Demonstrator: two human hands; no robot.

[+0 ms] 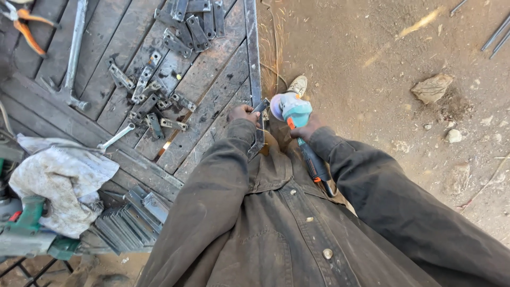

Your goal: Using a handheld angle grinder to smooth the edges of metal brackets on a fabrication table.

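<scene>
The person's own dark, dusty jacket sleeves and chest fill the lower frame and hide the near edge of the weathered wooden plank workbench [212, 101]. The left hand [243, 112] is closed around a small flat grey metal bracket piece [261, 105], pressing it against the steel angle strip [254, 64] that edges the bench; most of the piece is hidden by the fingers. The right hand [308, 129] is gripped around the body of a teal and black handheld angle grinder [297, 119], whose disc sits just beside the piece; contact cannot be confirmed. The grinder's rear handle runs under the right sleeve. The hands are near each other, not touching. On the bench lie scattered flat perforated steel brackets [154, 101], a chrome spanner [116, 137] and a soiled white cloth [58, 180]. A stack of grey plates [133, 220] is partly cut off by the jacket.
</scene>
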